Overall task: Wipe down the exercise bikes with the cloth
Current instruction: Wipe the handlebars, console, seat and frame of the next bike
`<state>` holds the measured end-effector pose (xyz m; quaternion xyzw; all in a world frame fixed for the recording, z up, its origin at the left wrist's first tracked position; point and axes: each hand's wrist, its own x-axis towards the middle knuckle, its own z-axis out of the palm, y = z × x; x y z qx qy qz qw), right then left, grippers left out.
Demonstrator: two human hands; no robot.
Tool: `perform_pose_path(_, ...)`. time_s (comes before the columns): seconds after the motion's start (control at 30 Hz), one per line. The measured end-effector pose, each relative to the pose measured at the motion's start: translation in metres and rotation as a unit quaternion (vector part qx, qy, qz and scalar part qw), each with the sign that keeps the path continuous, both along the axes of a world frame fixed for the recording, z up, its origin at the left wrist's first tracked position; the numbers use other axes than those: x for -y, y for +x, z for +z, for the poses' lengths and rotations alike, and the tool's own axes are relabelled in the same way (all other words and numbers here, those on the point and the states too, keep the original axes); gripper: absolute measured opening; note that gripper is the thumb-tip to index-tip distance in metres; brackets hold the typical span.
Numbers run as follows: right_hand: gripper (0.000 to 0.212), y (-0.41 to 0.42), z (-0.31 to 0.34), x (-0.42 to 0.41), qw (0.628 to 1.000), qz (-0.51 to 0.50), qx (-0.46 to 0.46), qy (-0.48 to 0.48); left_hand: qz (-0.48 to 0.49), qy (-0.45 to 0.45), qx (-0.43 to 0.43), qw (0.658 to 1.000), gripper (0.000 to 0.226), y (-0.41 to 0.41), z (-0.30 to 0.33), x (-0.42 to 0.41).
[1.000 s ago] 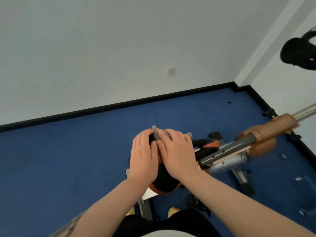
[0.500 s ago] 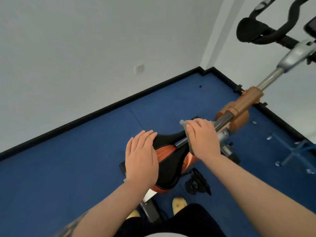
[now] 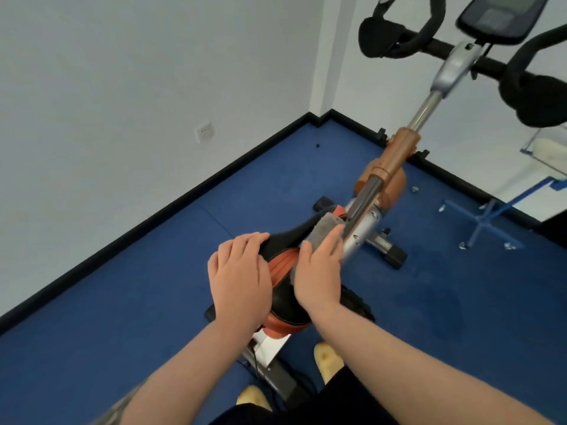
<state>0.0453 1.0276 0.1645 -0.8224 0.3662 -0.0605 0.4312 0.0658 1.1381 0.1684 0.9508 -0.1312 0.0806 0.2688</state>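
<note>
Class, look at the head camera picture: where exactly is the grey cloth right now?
The grey cloth lies centre frame under the right hand, on the nose of the bike saddle, beside the frame bar.

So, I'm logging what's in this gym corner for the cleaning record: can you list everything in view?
exercise bike: one, orange and silver frame, centre to upper right on the floor
saddle: one, black and orange, centre, under both hands
cloth: one, grey, on the saddle's nose
handlebars: one set, black, top right
console: one, dark, top right
wall socket: one, white, left wall
floor: blue, black skirting
blue stand: one, right, on castors
shoes: two, yellow, bottom
left hand: rests flat on the saddle
right hand: presses the cloth
</note>
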Motion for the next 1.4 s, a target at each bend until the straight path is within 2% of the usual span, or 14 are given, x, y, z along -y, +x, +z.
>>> perform_pose_path(0.07,0.072,-0.017,-0.002,-0.004,0.999,0.045,-0.015,0.022,-0.021,-0.011,0.009,1.000,0.051,0.003,-0.002,-0.005)
perform_pose_path(0.17,0.071,0.004,0.005,0.010,0.997,-0.001,-0.053,0.063,-0.055,-0.040,0.000,0.998,0.050,0.006,-0.005,-0.008)
perform_pose_path(0.23,0.068,-0.003,0.013,-0.005,0.998,-0.004,-0.061,0.005,-0.077,-0.046,-0.007,0.996,0.047,0.007,-0.006,-0.009)
perform_pose_path(0.37,0.068,-0.058,0.004,-0.045,0.963,0.149,-0.081,-0.209,-0.123,-0.039,-0.011,0.992,0.042,0.012,-0.009,-0.019)
perform_pose_path(0.43,0.063,-0.052,0.002,-0.031,0.959,0.166,-0.107,-0.202,-0.145,-0.049,-0.019,0.988,0.044,0.015,-0.009,-0.024)
perform_pose_path(0.53,0.054,-0.035,0.012,-0.024,0.986,0.096,-0.079,-0.111,-0.164,-0.040,-0.020,0.985,0.046,0.015,-0.010,-0.028)
perform_pose_path(0.67,0.058,-0.065,0.005,-0.067,0.948,0.154,-0.080,-0.265,-0.162,-0.038,-0.018,0.986,0.046,0.015,-0.011,-0.029)
perform_pose_path(0.73,0.054,-0.063,0.002,-0.055,0.947,0.173,-0.086,-0.257,-0.167,-0.035,-0.017,0.985,0.046,0.016,-0.011,-0.029)
perform_pose_path(0.9,0.051,-0.041,0.007,-0.046,0.995,0.009,-0.024,-0.098,-0.171,-0.022,-0.008,0.985,0.043,0.014,-0.010,-0.028)
perform_pose_path(1.0,0.060,-0.071,0.001,-0.071,0.996,0.045,-0.003,-0.080,-0.157,-0.024,-0.007,0.987,0.039,0.012,-0.010,-0.027)
perform_pose_path(1.13,0.061,-0.029,0.007,-0.023,0.995,-0.057,-0.018,0.083,-0.146,-0.022,-0.003,0.989,0.043,0.012,-0.009,-0.024)
perform_pose_path(1.2,0.062,-0.020,0.013,-0.018,0.994,-0.055,-0.060,0.071,-0.144,-0.022,0.001,0.989,0.046,0.011,-0.007,-0.025)
perform_pose_path(1.3,0.069,-0.050,0.011,-0.050,0.997,0.023,-0.047,-0.051,-0.142,-0.021,0.016,0.989,0.052,0.009,-0.006,-0.024)
perform_pose_path(1.4,0.067,-0.029,-0.001,-0.025,0.998,-0.002,-0.059,0.019,-0.114,-0.037,-0.001,0.993,0.045,0.010,-0.004,-0.017)
